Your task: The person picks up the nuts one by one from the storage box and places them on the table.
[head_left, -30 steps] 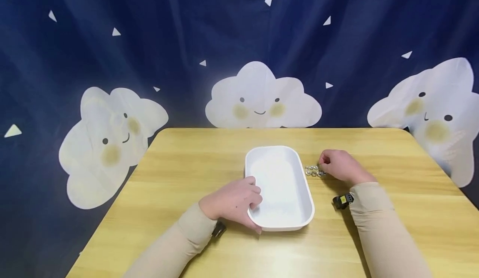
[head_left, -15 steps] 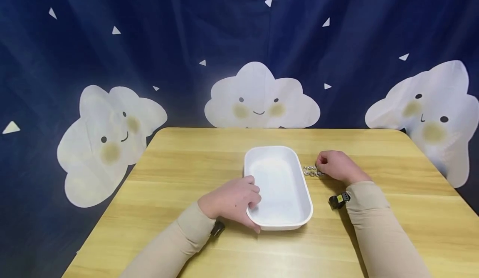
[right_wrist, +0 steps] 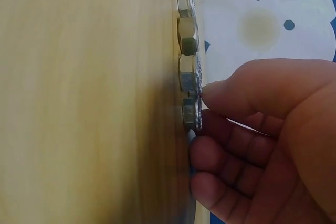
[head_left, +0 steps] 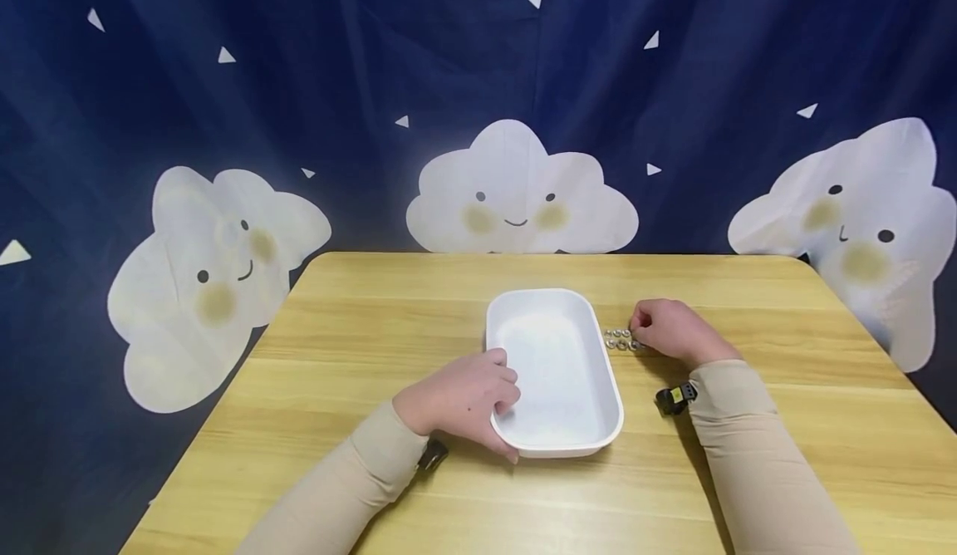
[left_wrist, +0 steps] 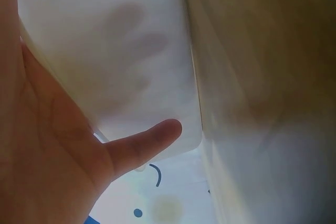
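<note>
A white rectangular tray [head_left: 553,372] lies on the wooden table. My left hand [head_left: 459,397] grips its near left side, curled fingers inside and thumb outside; in the left wrist view the thumb [left_wrist: 142,145] lies along the outer wall, and the fingers show as shadows through it. Right of the tray, several metal flange nuts [head_left: 622,345] stand in two short rows. At their right end my right hand [head_left: 676,331] pinches at a nut [right_wrist: 191,113] with thumb and forefinger. Its other fingers curl beside the tabletop. Part of the rows is hidden behind this hand.
The wooden table [head_left: 359,356] reaches back to a dark blue curtain [head_left: 336,81] printed with smiling clouds. A small black wrist camera [head_left: 675,399] sits below the right sleeve, another [head_left: 432,455] below the left one.
The whole head view shifts slightly. My right hand moves a little left along the nuts, then stays almost still. The left hand keeps its grip on the tray.
</note>
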Available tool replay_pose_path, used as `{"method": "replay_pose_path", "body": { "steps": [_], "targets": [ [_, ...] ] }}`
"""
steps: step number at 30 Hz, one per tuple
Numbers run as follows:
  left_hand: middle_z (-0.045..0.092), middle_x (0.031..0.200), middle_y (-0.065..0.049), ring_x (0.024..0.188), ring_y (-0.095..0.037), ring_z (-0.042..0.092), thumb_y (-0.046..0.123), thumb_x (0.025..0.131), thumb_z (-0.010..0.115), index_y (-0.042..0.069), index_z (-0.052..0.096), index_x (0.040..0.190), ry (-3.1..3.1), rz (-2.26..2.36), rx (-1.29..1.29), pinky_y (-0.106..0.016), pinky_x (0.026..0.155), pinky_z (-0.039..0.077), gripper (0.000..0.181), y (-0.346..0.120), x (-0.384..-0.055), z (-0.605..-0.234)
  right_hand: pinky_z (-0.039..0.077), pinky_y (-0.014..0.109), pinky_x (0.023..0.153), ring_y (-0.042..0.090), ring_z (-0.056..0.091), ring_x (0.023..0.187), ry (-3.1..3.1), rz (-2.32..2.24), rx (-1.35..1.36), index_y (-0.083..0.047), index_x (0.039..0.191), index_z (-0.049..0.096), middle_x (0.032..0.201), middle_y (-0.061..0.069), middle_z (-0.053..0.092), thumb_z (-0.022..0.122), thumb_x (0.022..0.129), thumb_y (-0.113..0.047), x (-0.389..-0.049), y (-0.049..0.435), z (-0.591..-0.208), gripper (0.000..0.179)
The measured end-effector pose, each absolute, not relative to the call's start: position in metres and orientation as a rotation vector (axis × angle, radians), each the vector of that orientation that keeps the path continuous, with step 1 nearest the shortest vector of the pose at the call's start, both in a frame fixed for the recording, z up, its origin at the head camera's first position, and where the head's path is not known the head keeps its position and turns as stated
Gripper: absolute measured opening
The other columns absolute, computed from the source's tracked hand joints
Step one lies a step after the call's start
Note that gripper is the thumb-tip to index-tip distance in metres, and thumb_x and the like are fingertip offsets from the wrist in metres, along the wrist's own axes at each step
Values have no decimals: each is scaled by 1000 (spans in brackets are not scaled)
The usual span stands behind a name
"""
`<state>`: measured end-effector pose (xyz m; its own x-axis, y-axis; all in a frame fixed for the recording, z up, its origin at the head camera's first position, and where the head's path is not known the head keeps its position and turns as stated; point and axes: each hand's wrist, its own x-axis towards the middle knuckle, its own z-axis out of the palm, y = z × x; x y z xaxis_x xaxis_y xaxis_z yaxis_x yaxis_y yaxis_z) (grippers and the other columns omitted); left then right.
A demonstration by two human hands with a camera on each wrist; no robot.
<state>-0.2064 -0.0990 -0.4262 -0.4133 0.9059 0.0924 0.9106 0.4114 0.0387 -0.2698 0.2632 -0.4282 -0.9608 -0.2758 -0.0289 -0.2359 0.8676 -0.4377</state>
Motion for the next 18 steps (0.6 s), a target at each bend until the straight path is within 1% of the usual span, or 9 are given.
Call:
{"method": "replay_pose_path", "body": {
  "steps": [4,9,13,18],
  "targets": [
    [37,68,13,75,-12,33,77,65,76,22,39,65,-2593,-127,-1658,-21,66,28,66,-102,-205,-426,42,37,68,20,54,72,2955,-681,-423,-13,83,65,77,-1,61,63,88,-12,-271,260,-427,6],
    [37,68,14,75,-12,34,77,65,76,23,40,65,-2591,-145,-1661,-20,65,29,65,-103,-204,-426,42,37,67,19,53,70,2949,-669,-421,-13,85,65,78,0,61,61,93,-14,-271,258,-425,9],
    [37,68,14,75,-12,34,76,65,77,23,40,65,-2578,-136,-1657,-21,66,29,65,-102,-206,-425,42,38,69,19,53,71,2974,-661,-425,-12,87,66,79,0,61,60,95,-16,-271,258,-423,11],
    [37,69,14,77,-12,35,77,66,76,23,40,65,-2584,-114,-1657,-21,67,30,65,-102,-208,-424,42,38,70,20,54,72,2977,-666,-418,-12,89,66,81,0,62,60,95,-17,-271,258,-423,10]
  ]
}}
